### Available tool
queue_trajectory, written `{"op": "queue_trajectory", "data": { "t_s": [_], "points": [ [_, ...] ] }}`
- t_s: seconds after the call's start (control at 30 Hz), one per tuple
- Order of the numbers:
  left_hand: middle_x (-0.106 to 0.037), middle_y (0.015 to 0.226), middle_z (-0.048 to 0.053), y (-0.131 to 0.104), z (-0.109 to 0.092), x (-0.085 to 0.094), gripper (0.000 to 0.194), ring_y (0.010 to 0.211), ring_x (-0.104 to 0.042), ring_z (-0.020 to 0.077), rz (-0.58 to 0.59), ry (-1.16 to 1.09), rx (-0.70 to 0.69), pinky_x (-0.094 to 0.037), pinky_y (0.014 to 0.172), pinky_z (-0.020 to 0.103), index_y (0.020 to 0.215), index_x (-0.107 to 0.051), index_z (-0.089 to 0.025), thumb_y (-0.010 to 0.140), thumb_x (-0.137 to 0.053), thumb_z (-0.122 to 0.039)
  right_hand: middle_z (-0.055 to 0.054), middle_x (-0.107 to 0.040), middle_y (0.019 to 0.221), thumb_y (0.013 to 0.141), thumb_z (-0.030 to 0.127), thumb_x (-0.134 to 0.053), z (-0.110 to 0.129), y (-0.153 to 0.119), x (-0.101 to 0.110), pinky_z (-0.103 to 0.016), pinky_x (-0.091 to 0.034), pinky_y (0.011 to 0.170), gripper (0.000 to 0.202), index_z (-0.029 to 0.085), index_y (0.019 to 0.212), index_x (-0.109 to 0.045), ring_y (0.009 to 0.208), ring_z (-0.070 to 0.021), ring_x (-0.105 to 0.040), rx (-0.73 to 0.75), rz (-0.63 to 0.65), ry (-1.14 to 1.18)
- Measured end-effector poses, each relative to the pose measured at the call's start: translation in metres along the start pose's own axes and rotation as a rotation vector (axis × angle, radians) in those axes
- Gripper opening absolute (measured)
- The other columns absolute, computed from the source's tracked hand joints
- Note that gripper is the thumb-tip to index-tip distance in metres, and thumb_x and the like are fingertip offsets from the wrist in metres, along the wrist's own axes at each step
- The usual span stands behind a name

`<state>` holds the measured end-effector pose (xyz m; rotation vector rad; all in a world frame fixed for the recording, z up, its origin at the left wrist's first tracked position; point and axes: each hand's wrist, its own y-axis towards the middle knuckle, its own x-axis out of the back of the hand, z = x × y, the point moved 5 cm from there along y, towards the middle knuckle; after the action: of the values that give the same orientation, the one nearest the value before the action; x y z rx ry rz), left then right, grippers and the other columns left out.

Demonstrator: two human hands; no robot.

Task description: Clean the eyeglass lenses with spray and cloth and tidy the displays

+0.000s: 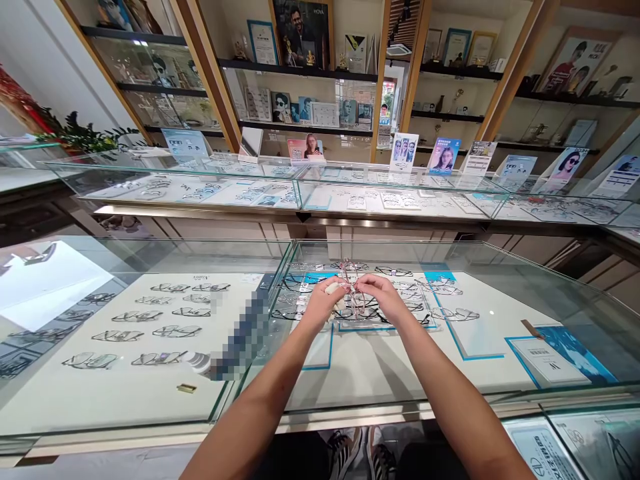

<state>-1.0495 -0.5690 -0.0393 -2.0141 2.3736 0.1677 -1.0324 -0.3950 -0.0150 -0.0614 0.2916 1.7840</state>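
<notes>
Both my hands are over the glass display case, close together near its middle. Between my fingertips is a pair of eyeglasses (359,305) with a thin pinkish frame, turned so it stands roughly upright. My left hand (323,303) is closed, pinching the eyeglasses from the left. A pale, crumpled bit of what looks like cloth (332,288) shows at its fingers. My right hand (384,298) has its thumb and fingers pinched on the frame from the right. Under the glass lie several other eyeglasses (455,313), partly covered by my hands.
A tube-like item (197,363), partly blurred out, lies on the left side of the case near a small gold piece (187,388). At far left is a white sheet (50,283). Across an aisle stands another glass counter (400,200) with upright cards (404,152).
</notes>
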Motion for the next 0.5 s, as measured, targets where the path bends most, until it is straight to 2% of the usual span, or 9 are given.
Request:
{"op": "queue_trajectory", "data": {
  "t_s": [0.17,0.3,0.4,0.5],
  "points": [
    [-0.060,0.071,-0.003,0.000,-0.002,0.000,0.038,0.063,-0.047,0.0111,0.057,0.038,-0.004,-0.034,0.061,0.024,0.084,-0.068,-0.019,0.076,-0.084,-0.052,-0.001,-0.072,0.085,0.074,0.044,-0.089,-0.006,0.001,0.000,-0.035,-0.047,0.090,0.026,0.022,0.078,-0.077,0.086,-0.0192,-0.062,-0.027,-0.001,0.047],
    [-0.064,0.073,-0.001,0.001,-0.007,0.003,0.035,0.062,-0.048,0.0112,0.125,0.003,0.015,-0.036,0.059,0.024,0.082,-0.066,-0.018,0.080,-0.080,-0.051,-0.003,-0.072,0.083,0.074,0.040,-0.088,-0.005,0.001,0.005,-0.033,-0.048,0.087,0.024,0.020,0.076,-0.076,0.083,-0.0185,-0.062,-0.098,0.067,0.170],
    [-0.058,0.068,-0.003,0.003,-0.012,0.010,0.034,0.057,-0.043,0.0098,0.189,-0.162,0.055,-0.032,0.053,0.022,0.079,-0.060,-0.019,0.078,-0.083,-0.045,-0.004,-0.070,0.081,0.075,0.035,-0.086,0.000,0.000,0.012,-0.032,-0.048,0.082,0.021,0.020,0.070,-0.073,0.083,-0.0190,-0.063,-0.123,0.152,0.249],
    [-0.046,0.058,-0.005,0.003,-0.015,0.016,0.036,0.051,-0.034,0.0082,0.324,-0.389,0.133,-0.025,0.046,0.020,0.072,-0.053,-0.020,0.075,-0.085,-0.036,-0.004,-0.069,0.078,0.075,0.033,-0.084,0.004,-0.002,0.021,-0.031,-0.047,0.078,0.019,0.019,0.069,-0.073,0.080,-0.0188,-0.062,-0.156,0.250,0.252]
  ]
}}
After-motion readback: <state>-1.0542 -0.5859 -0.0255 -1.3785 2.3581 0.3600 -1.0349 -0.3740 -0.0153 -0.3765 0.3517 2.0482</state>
